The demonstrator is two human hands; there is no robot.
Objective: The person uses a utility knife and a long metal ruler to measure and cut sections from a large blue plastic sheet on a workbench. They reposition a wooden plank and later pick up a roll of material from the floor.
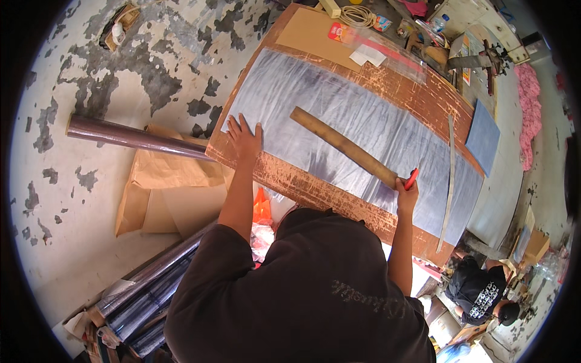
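Observation:
A grey, translucent plastic sheet [278,91], creased and shiny, is spread over a worn brown tabletop [290,184]. My left hand [244,140] lies flat with its fingers spread at the sheet's left edge. In my closed right hand [407,196] is a slim red tool [411,178]; its working end is hidden, so I cannot tell its exact kind. A flat wooden strip [345,147] lies slantwise across the sheet, and its near right end meets my right fingers. Toward the right, a long thin metal ruler [451,181] rests across the sheet.
Brown cardboard [318,37], a cord coil [357,16] and clear plastic packaging [393,57] occupy the table's far side. A blue-grey panel [483,138] sits at its right edge. Film rolls [151,296] and brown paper [166,193] are at left. Another person [481,290] is at lower right.

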